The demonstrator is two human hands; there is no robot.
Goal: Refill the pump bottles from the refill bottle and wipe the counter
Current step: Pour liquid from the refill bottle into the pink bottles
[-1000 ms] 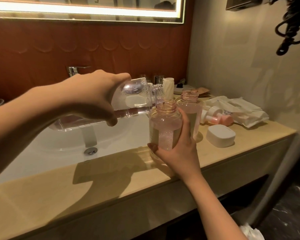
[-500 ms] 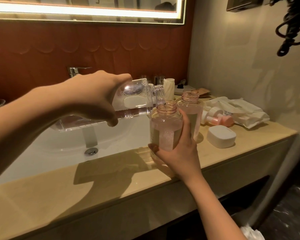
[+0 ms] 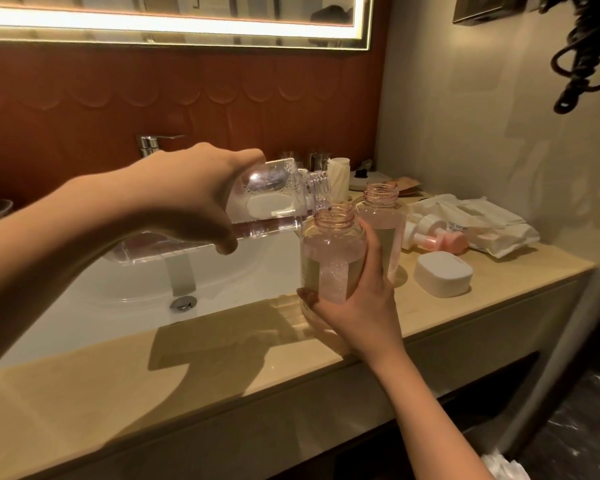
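My left hand [image 3: 187, 195] grips a clear refill bottle [image 3: 274, 199], tipped on its side with its threaded mouth over the open neck of a pink pump bottle [image 3: 331, 254]. That bottle is partly full of bubbly liquid and stands on the beige counter [image 3: 222, 348] at the sink's right edge. My right hand [image 3: 357, 306] wraps around its lower half. A second open pink bottle [image 3: 383, 216] stands just behind it. Two pump heads [image 3: 437, 237] lie on the counter to the right.
A white sink basin [image 3: 118, 285] with a drain lies to the left, and a faucet [image 3: 149, 143] sits behind it. A white soap box [image 3: 442, 275] and white wipes packs [image 3: 482, 226] are on the right. A black coiled cord [image 3: 582, 57] hangs on the wall.
The liquid in the held pump bottle has risen slightly. Both hands and both bottles have stayed nearly in place.
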